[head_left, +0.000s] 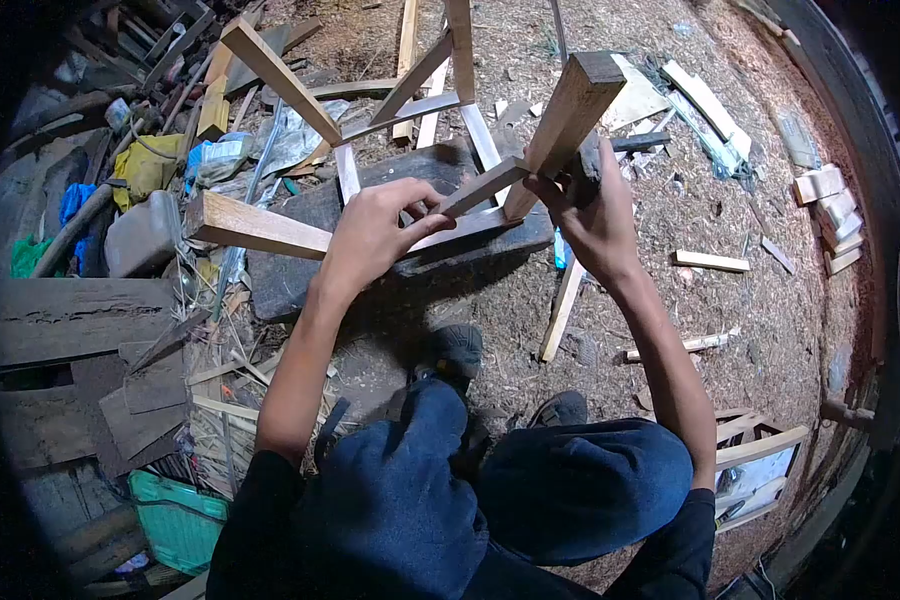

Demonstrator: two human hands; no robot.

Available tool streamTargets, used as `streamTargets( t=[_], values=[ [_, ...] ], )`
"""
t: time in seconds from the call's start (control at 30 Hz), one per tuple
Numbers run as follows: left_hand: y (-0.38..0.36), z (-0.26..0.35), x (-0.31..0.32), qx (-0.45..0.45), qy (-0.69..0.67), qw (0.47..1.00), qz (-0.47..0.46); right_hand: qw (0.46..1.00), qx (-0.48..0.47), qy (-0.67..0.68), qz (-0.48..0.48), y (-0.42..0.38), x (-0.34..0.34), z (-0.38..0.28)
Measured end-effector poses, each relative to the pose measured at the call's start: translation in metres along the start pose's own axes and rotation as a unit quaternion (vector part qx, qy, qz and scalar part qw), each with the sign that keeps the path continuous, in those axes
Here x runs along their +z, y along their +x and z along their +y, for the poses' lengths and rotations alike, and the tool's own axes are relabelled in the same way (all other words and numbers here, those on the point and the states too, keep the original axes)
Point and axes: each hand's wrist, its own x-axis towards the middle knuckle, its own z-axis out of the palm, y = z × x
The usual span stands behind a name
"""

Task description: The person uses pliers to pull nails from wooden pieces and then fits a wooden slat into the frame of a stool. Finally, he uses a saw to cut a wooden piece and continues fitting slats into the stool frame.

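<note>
An upturned wooden stool frame (415,108), its legs pointing up and outward, rests on a dark wooden block (290,280). My left hand (375,225) is closed, thumb and fingers pinching the near end of a short wooden slat (485,187). The slat's other end meets the side of the thick right leg (573,110). Behind that leg, my right hand (600,215) is closed round a dark, blocky object (589,160), with fingertips at the leg beside the slat. I cannot tell what the dark object is, as the leg and fingers partly hide it.
Wood shavings cover the ground, with loose offcuts (710,261) to the right. Scrap wood, a yellow cloth (148,170) and a grey plastic container (143,235) lie at left. A green crate (178,522) is at lower left, a slatted wooden frame (765,447) at lower right.
</note>
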Motion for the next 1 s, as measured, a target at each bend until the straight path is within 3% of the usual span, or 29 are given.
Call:
streamTargets(
  t=[0.63, 0.7, 1.0],
  values=[
    [0.002, -0.009, 0.004, 0.068, 0.036, 0.997, 0.024, 1.000, -0.025, 0.008, -0.004, 0.000, 0.000, 0.006],
    [0.001, 0.000, 0.001, -0.007, 0.046, 0.999, -0.010, 1.000, -0.013, -0.002, -0.006, 0.000, -0.001, 0.004],
    [-0.001, -0.001, 0.003, 0.001, 0.046, 0.999, -0.001, 0.999, -0.016, -0.036, 0.011, -0.001, -0.001, 0.006]
  ],
)
